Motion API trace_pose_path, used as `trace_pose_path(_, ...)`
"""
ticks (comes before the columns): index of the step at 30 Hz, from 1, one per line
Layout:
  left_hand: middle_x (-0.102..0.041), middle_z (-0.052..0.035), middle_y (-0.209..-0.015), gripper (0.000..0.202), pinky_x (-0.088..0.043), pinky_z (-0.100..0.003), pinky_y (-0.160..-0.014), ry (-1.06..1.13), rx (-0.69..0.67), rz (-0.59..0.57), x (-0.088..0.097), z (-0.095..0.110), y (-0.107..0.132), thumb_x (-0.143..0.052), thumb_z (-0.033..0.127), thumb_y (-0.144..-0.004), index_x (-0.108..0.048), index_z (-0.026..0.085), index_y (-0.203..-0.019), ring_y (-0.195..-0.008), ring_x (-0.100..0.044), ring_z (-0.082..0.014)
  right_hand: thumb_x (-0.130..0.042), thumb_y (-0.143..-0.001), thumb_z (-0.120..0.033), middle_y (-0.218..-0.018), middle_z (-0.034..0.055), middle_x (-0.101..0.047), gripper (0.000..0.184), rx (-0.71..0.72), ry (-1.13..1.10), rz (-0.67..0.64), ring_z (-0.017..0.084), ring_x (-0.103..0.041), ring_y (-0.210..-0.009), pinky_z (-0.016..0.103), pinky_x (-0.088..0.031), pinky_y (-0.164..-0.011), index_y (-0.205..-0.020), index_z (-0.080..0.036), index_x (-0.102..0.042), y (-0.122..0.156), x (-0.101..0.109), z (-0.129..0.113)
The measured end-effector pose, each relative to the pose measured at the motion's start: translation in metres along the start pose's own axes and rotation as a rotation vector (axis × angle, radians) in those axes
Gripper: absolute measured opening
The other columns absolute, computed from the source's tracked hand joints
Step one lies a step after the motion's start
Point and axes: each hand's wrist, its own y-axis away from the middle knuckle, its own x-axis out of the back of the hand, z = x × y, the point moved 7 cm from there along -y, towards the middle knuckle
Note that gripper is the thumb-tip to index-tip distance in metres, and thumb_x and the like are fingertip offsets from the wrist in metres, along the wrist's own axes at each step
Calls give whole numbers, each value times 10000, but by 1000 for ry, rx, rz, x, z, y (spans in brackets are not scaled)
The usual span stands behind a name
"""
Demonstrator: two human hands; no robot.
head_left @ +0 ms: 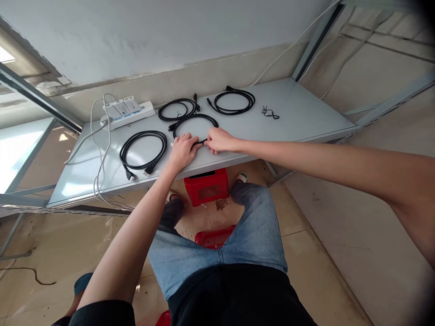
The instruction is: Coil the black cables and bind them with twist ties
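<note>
A coiled black cable [203,116] lies on the grey shelf table, its near side under both my hands. My left hand [184,149] presses its fingers on the near left part of the loop. Close beside it, my right hand [219,139] is closed, pinching the cable at the near right. The cable's plug [172,127] rests at the loop's left. Another coiled black cable [143,132] with two plugs sits to the left of my left hand. Behind the held loop are a tied coil [176,100] and, further right, one more coil [234,112].
Thin black ties [270,113] lie at the right of the table [299,117]. A white power strip [136,115] with adapters stands at the back left, its white cords [108,149] hanging over the front edge. A red plastic stool [207,186] is underneath. Metal posts frame both ends.
</note>
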Motion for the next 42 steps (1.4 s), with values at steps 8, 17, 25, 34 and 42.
trace_pose_path(8, -635, -124, -1086, 345, -387, -456, -985, -15, 22, -21, -1, -1, 0, -402, 437, -1046, -687, 245, -1081, -1122, -572, -326, -459, -1045, -132, -546, -4, -588, 244, -427, -749, -188, 109, -543, -465, 219, -542, -535, -855, -133, -613, 4, -20, 13)
trace_pose_path(17, -643, -123, -1080, 307, -399, -472, -986, 2, 11, -6, 1, 1, 1, -404, 371, -1028, -687, 254, -1049, -1102, -580, -325, -547, -1024, -119, -646, 21, -688, 161, -379, -977, -135, 105, -678, -584, 182, -605, -626, -880, -141, -617, 7, -36, 18)
trace_pose_path(25, -640, -125, -1099, 335, -388, -461, -998, 22, 18, -15, 2, 1, 1, -397, 418, -1041, -685, 248, -1053, -1101, -582, -319, -651, -967, -148, -623, 49, -686, 149, -329, -828, -187, 134, -669, -566, 216, -598, -593, -820, -128, -638, 4, -26, 17)
trace_pose_path(34, -631, -125, -1097, 360, -388, -454, -994, -8, -7, -18, -3, -2, 0, -387, 448, -1054, -685, 246, -1069, -1106, -580, -320, -764, -861, -195, -617, 43, -682, 213, 49, -229, -231, 146, -636, -571, 248, -535, -592, -719, -154, -610, -6, 2, 12)
trace_pose_path(42, -616, -125, -1087, 358, -389, -467, -992, 4, -18, -12, -1, 1, 1, -356, 385, -1053, -687, 250, -1060, -1100, -572, -322, -655, -873, -113, -720, 73, -690, 152, 405, 479, -208, 249, -709, -924, 301, -491, -739, -737, -179, -643, -1, -23, -20)
